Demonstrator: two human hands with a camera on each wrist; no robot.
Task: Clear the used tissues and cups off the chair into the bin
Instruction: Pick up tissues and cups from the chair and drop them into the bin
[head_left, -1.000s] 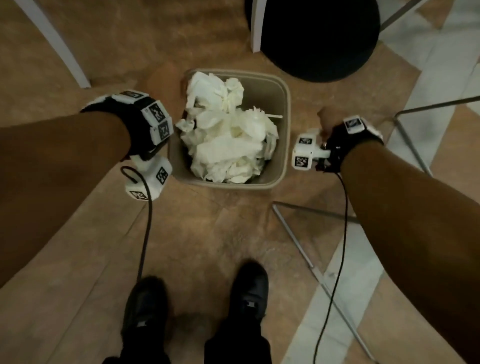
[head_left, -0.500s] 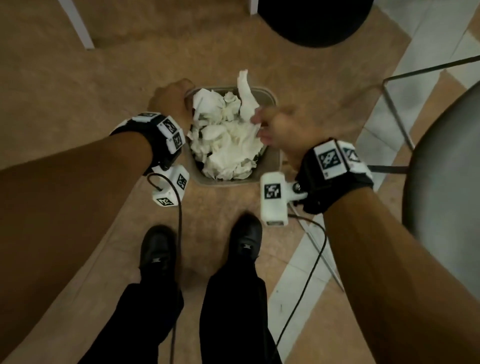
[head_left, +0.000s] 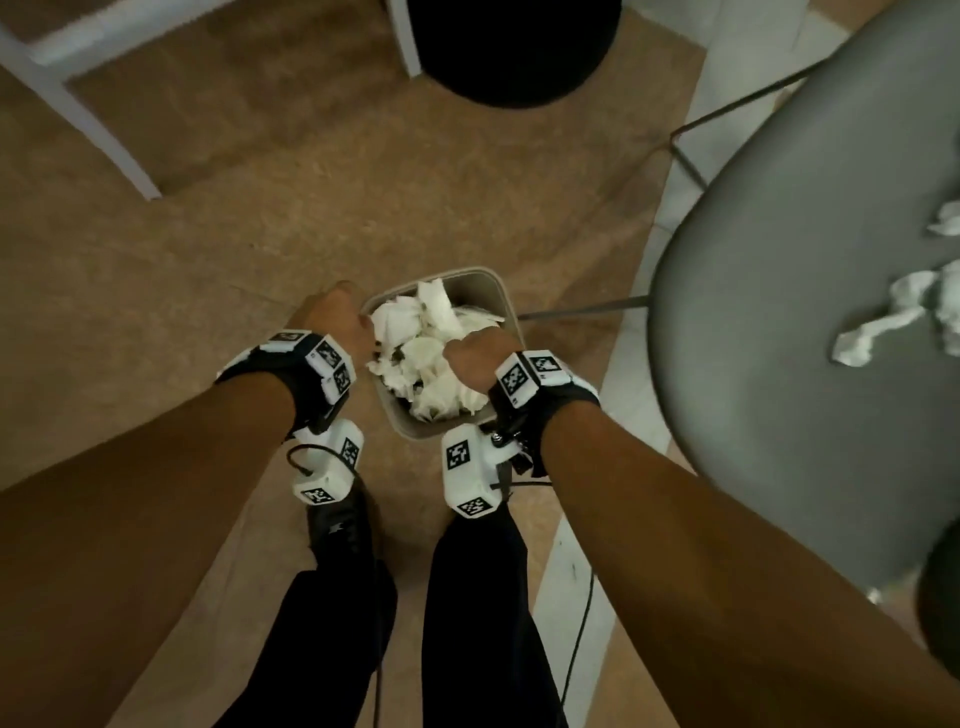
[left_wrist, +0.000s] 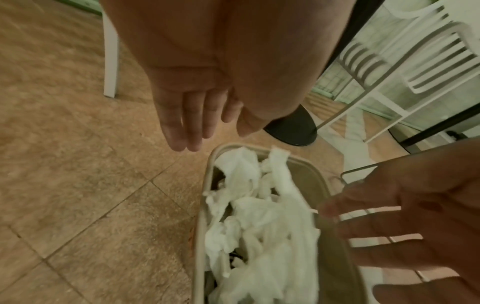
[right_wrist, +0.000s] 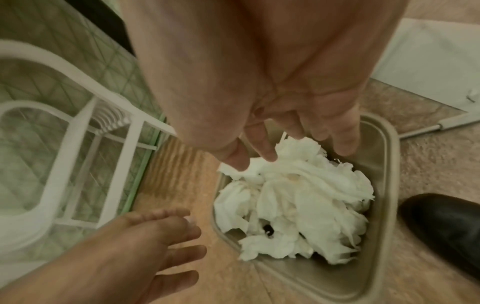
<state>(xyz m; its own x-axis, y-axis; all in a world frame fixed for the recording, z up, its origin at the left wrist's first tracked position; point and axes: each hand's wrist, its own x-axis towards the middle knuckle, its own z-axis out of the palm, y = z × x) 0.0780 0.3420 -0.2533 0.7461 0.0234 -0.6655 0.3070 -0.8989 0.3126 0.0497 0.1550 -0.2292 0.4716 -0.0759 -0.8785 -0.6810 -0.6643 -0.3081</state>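
A beige bin (head_left: 497, 285) stands on the floor in front of my feet, heaped with crumpled white tissues (head_left: 415, 353). My left hand (head_left: 337, 318) hovers beside the bin's left rim (left_wrist: 205, 205), its fingers (left_wrist: 193, 123) straight and empty. My right hand (head_left: 480, 353) hangs over the bin's right side with its fingers (right_wrist: 342, 139) extended down, the tips touching the tissue pile (right_wrist: 298, 205). On the right stands the grey chair (head_left: 779, 322), with crumpled tissues (head_left: 883, 325) lying on its seat and another tissue (head_left: 946, 219) at the frame's edge. No cups are visible.
The chair's thin metal legs (head_left: 582, 309) run along the floor right of the bin. A black round base (head_left: 514, 57) and white furniture legs (head_left: 104, 135) stand beyond it. My black shoe (right_wrist: 446, 222) is close to the bin's near side.
My right hand swung from beside the bin to over it, carried a tissue half a second ago, and now rests open on the pile. The view rose and the chair came in.
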